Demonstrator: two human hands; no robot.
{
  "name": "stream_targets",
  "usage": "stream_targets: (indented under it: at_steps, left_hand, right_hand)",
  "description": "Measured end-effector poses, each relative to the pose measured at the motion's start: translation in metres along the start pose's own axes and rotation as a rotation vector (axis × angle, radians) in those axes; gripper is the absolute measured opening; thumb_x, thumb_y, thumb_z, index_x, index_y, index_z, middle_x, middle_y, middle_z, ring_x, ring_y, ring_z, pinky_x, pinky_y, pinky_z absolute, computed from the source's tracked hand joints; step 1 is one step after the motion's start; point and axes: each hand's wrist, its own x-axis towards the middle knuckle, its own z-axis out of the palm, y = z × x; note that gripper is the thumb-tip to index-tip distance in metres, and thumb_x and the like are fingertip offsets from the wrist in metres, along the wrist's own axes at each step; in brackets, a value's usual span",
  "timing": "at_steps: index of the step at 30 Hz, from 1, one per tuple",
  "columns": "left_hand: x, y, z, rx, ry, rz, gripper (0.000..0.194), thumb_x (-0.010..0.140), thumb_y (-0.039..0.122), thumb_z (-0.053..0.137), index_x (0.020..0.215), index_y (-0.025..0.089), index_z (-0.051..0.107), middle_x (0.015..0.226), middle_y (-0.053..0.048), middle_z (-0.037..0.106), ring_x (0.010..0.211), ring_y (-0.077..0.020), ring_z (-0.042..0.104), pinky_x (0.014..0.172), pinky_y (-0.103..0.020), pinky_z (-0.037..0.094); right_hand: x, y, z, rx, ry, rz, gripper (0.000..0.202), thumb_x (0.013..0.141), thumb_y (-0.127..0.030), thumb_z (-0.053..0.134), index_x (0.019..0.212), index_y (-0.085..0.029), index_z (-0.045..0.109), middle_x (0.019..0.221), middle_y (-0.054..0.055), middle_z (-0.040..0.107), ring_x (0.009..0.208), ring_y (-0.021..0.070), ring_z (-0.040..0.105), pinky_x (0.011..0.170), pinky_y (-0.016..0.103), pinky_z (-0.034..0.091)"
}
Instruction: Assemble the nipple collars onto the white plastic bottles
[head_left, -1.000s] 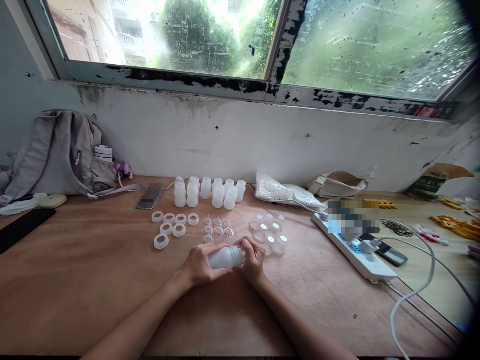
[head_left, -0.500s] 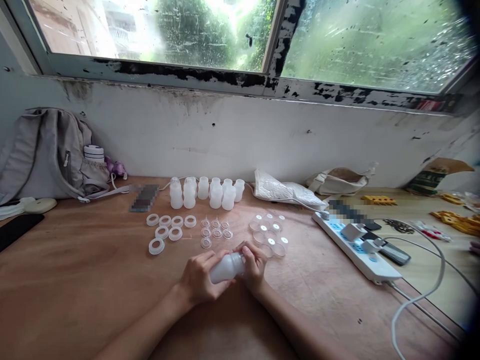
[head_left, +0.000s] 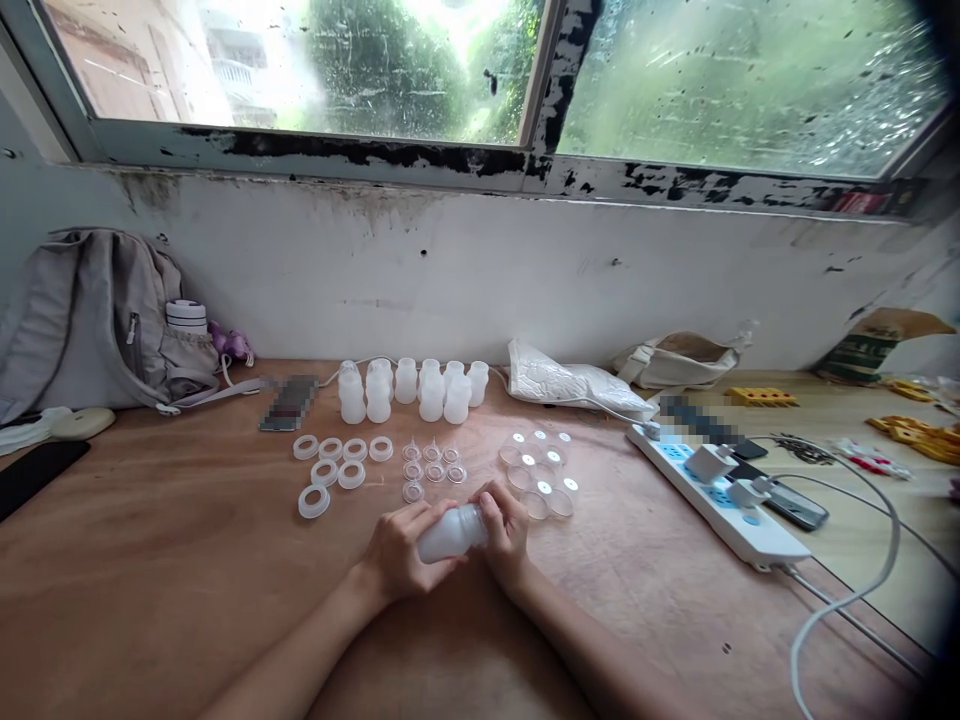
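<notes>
The left hand (head_left: pixel 401 553) holds a small white bottle (head_left: pixel 450 532) on its side, low over the bench (head_left: pixel 150 560). The right hand (head_left: pixel 506 530) pinches its top end. More bottles (head_left: pixel 409 388), rings (head_left: pixel 334 465), small tips (head_left: pixel 431 465) and clear caps (head_left: pixel 540 470) wait farther back, still apart.

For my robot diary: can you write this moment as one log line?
left hand: holds white bottle | right hand: fingers at bottle's neck | nearby: rings, clear caps
</notes>
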Motion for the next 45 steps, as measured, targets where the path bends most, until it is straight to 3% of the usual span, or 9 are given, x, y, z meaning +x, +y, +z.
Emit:
stream_targets:
  at_steps: [6, 13, 20, 23, 26, 29, 34, 39, 45]
  left_hand:
    - [0.003, -0.012, 0.002, 0.104, 0.1, 0.107, 0.053, 0.067, 0.041, 0.058, 0.115, 0.02, 0.048, 0.09, -0.006, 0.063, 0.077, -0.0191, 0.059, 0.068, -0.029, 0.049]
    - [0.008, -0.019, -0.004, 0.256, 0.241, 0.074, 0.049, 0.071, 0.045, 0.055, 0.114, 0.023, 0.049, 0.094, -0.006, 0.062, 0.081, -0.0193, 0.058, 0.073, -0.03, 0.047]
    - [0.009, -0.025, -0.006, 0.353, 0.336, -0.079, 0.06, 0.069, 0.052, 0.054, 0.119, 0.022, 0.04, 0.107, -0.008, 0.054, 0.096, -0.0224, 0.052, 0.08, -0.033, 0.044]
    - [0.011, -0.04, -0.007, 0.401, 0.463, -0.137, 0.075, 0.063, 0.055, 0.058, 0.123, 0.018, 0.033, 0.112, -0.012, 0.05, 0.102, -0.0261, 0.048, 0.085, -0.038, 0.04]
    - [0.013, -0.053, -0.013, 0.42, 0.536, -0.189, 0.069, 0.064, 0.053, 0.058, 0.118, 0.016, 0.037, 0.11, -0.013, 0.051, 0.102, -0.0263, 0.047, 0.085, -0.039, 0.038]
    - [0.012, -0.059, -0.021, 0.443, 0.506, -0.262, 0.051, 0.069, 0.046, 0.057, 0.109, 0.016, 0.043, 0.105, -0.011, 0.054, 0.098, -0.0255, 0.049, 0.082, -0.037, 0.038]
    - [0.009, -0.058, -0.029, 0.512, 0.403, -0.347, 0.037, 0.07, 0.038, 0.055, 0.101, 0.018, 0.049, 0.102, -0.009, 0.056, 0.097, -0.0261, 0.048, 0.081, -0.037, 0.036]
    - [0.009, -0.057, -0.034, 0.582, 0.322, -0.435, 0.032, 0.071, 0.032, 0.054, 0.1, 0.019, 0.05, 0.103, -0.008, 0.055, 0.096, -0.0244, 0.048, 0.082, -0.038, 0.032]
    - [0.008, -0.057, -0.036, 0.621, 0.238, -0.519, 0.034, 0.07, 0.032, 0.053, 0.101, 0.019, 0.05, 0.105, -0.008, 0.053, 0.093, -0.024, 0.049, 0.083, -0.041, 0.03]
  right_hand:
    - [0.002, -0.002, -0.003, -0.115, -0.04, -0.004, 0.022, 0.082, -0.033, 0.037, 0.068, -0.018, 0.045, 0.061, -0.001, 0.047, 0.055, 0.0123, 0.045, 0.052, 0.024, 0.034]
    - [0.011, -0.01, 0.001, -0.11, -0.043, 0.226, 0.024, 0.082, -0.04, 0.04, 0.07, -0.019, 0.045, 0.059, -0.003, 0.047, 0.054, 0.0117, 0.046, 0.051, 0.023, 0.035]
    - [0.018, -0.025, -0.001, 0.01, -0.147, 0.128, 0.023, 0.076, -0.039, 0.051, 0.086, -0.018, 0.053, 0.073, 0.001, 0.054, 0.06, 0.0127, 0.051, 0.051, 0.023, 0.041]
    - [0.039, -0.032, 0.0, 0.063, -0.12, 0.08, 0.025, 0.077, -0.04, 0.05, 0.087, -0.018, 0.054, 0.075, 0.002, 0.056, 0.063, 0.0139, 0.053, 0.054, 0.024, 0.044]
    - [0.074, -0.04, 0.005, 0.0, -0.057, -0.008, 0.031, 0.076, -0.042, 0.049, 0.095, -0.018, 0.054, 0.08, 0.004, 0.058, 0.067, 0.0156, 0.054, 0.055, 0.026, 0.045]
    - [0.114, -0.042, 0.018, -0.224, -0.041, -0.156, 0.035, 0.075, -0.042, 0.052, 0.1, -0.018, 0.055, 0.086, 0.006, 0.059, 0.069, 0.0163, 0.054, 0.061, 0.028, 0.044]
    - [0.162, -0.032, 0.053, -0.61, -0.156, -0.306, 0.032, 0.078, -0.036, 0.049, 0.102, -0.016, 0.054, 0.091, 0.009, 0.06, 0.085, 0.0198, 0.052, 0.075, 0.031, 0.038]
    - [0.18, -0.018, 0.082, -0.889, -0.282, -0.2, 0.031, 0.081, -0.033, 0.046, 0.107, -0.018, 0.05, 0.101, 0.009, 0.059, 0.097, 0.0233, 0.045, 0.079, 0.034, 0.032]
    - [0.187, -0.006, 0.091, -0.94, -0.304, -0.142, 0.032, 0.079, -0.032, 0.049, 0.107, -0.016, 0.047, 0.093, 0.01, 0.062, 0.096, 0.0258, 0.045, 0.076, 0.036, 0.03]
